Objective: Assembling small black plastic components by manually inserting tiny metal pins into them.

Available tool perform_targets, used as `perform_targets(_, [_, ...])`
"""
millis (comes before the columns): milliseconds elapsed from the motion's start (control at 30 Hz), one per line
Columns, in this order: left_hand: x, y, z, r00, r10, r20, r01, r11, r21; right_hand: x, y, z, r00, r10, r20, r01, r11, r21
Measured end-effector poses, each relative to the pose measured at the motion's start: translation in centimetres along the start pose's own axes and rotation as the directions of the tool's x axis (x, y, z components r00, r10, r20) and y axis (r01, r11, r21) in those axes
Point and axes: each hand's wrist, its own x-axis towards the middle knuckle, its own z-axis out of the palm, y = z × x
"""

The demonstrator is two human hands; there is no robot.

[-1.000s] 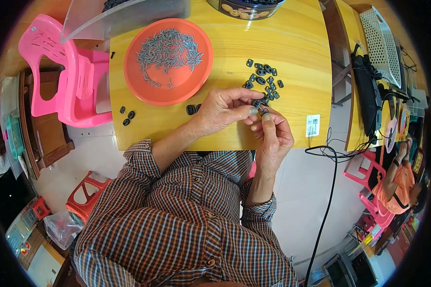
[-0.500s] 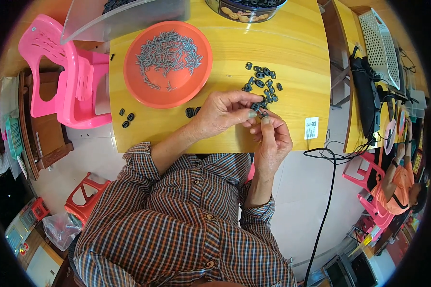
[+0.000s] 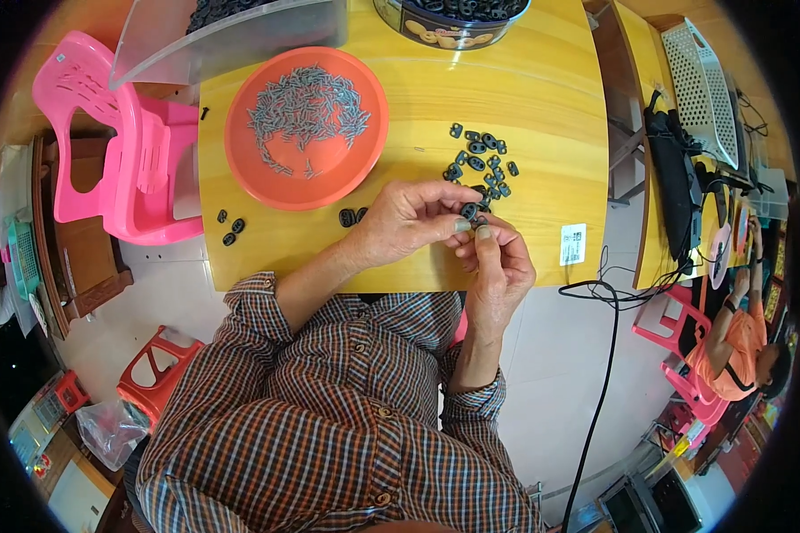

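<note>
Both our hands pinch one small black oval piece: left hand and right hand gripping it with fingertips, just beside the loose black pile on the yellow table.

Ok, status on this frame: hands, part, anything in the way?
Left hand and right hand pinch one small black part together over the yellow table. Loose black parts just beyond; orange dish clear to the left.
</note>
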Motion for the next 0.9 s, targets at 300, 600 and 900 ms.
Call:
perform_targets(300, [-0.02,0.02,-0.18,1.000,0.006,0.011,-0.007,0.997,0.077,0.02,0.07,0.12,1.000,-0.010,-0.006,0.010,1.000,0.002])
perform_targets(600, [0.05,0.26,0.19,0.999,0.034,-0.041,-0.029,0.991,0.130,0.05,0.37,-0.11,1.000,-0.008,0.014,0.008,1.000,-0.022])
perform_targets(900, [-0.06,0.51,-0.05,1.000,0.005,-0.004,-0.004,0.998,0.059,-0.07,0.23,0.01,0.999,0.044,0.018,-0.045,0.998,0.045])
